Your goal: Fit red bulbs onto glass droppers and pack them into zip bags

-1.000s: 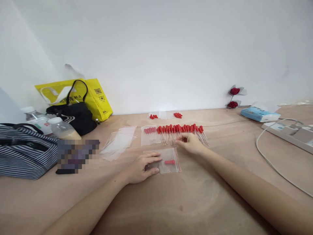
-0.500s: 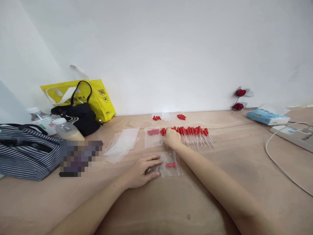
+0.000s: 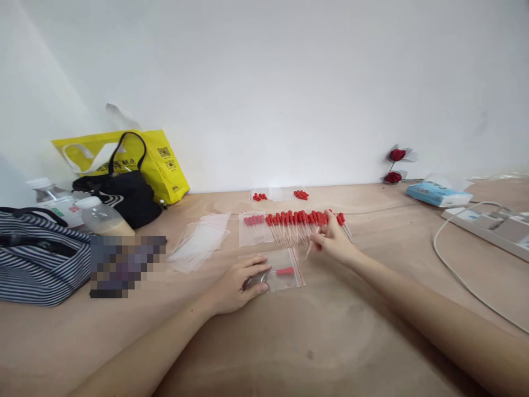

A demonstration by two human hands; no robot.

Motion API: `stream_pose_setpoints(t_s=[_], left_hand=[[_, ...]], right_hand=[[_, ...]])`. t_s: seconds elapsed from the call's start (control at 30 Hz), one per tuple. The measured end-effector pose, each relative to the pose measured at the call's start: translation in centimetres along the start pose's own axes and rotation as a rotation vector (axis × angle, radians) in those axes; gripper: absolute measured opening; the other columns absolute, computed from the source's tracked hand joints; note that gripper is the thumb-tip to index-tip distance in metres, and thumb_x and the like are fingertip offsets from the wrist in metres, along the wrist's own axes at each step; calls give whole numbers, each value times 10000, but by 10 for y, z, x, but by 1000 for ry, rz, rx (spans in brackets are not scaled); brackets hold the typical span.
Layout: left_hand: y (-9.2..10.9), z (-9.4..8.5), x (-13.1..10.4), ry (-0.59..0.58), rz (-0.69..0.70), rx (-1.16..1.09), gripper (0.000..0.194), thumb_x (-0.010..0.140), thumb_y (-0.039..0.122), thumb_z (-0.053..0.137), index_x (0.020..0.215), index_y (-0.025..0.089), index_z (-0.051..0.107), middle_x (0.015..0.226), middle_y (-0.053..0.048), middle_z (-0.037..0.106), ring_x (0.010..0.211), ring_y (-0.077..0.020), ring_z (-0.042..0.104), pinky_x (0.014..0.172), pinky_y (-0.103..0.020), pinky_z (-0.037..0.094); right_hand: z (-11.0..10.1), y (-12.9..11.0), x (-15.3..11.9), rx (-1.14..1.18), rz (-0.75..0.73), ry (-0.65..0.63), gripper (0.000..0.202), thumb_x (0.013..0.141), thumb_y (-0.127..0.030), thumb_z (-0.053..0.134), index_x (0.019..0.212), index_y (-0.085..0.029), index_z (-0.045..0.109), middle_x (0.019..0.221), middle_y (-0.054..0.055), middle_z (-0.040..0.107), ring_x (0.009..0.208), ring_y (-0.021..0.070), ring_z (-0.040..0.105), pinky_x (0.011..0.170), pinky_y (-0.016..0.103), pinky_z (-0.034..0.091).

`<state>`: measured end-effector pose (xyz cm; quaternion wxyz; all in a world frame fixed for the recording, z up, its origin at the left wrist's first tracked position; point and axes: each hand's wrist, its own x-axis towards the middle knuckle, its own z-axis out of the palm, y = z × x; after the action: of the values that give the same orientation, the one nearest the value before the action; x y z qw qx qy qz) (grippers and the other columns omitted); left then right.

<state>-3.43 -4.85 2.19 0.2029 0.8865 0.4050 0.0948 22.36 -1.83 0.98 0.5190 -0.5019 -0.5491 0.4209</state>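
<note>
My left hand (image 3: 243,282) rests with spread fingers on the left part of a clear zip bag (image 3: 291,280). Inside that bag lies a dropper with a red bulb (image 3: 285,271). My right hand (image 3: 330,237) is pinched on a red-bulbed dropper (image 3: 309,251) whose pale tip points down to the left. Beyond it runs a row of red-bulbed droppers (image 3: 289,219), partly covered by the right fingers. Left of the row, a clear bag (image 3: 247,237) holds several more droppers.
Flat clear bags (image 3: 200,242) lie left of centre, and small red pieces (image 3: 301,194) near the wall. A yellow bag (image 3: 169,176), bottle (image 3: 105,218) and striped bag (image 3: 45,264) stand left. Tissues (image 3: 438,194), a power strip (image 3: 491,226) and cable are right.
My right hand has moved right, from the row's left end to its right part, and a dropper now shows in its fingers. My left hand stays on the bag. The view has shifted slightly.
</note>
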Motion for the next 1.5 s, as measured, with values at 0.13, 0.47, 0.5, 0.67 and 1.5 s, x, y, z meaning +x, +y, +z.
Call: stream_pose_setpoints(t_s=[0.13,0.47,0.5,0.67,1.5], left_hand=[[5,3,2,5,5,0,430,823,408,448,1216,233,461,1338,-55,379,1218,-221,348,1002,-410,292],[13,5,2,34,2,-5,523,799,442,471,1250,191,391,1296,-85,429,1182,-230,389,984,-412,319],[13,5,2,34,8,-8,515,798,443,472,1246,200,395,1297,-80,429,1183,-230,388,983,-412,320],[11,5,2,22,31,-19,475,813,428,458,1237,223,399,1309,-59,414,1200,-213,369,997,-396,306],[14,6,3,46,35,-54,487,794,402,495,1233,217,394,1270,-65,459,1149,-225,425,962,-391,342]], right_hand=[[-9,13,-25,230,68,135,743,676,-298,565,1270,-230,124,638,-62,544,451,110,532,478,249,438],[9,19,-28,316,50,174,394,721,-399,519,997,-237,288,648,-51,540,546,126,584,554,266,467],[8,19,-29,308,34,196,384,723,-404,515,989,-237,294,651,-49,544,541,122,580,548,262,463],[-8,22,-27,191,-66,335,399,718,-436,513,996,-235,310,654,-54,543,485,103,539,539,268,452],[11,4,-39,-192,-283,-411,199,773,-326,492,799,-248,674,844,27,644,842,187,578,807,357,435]])
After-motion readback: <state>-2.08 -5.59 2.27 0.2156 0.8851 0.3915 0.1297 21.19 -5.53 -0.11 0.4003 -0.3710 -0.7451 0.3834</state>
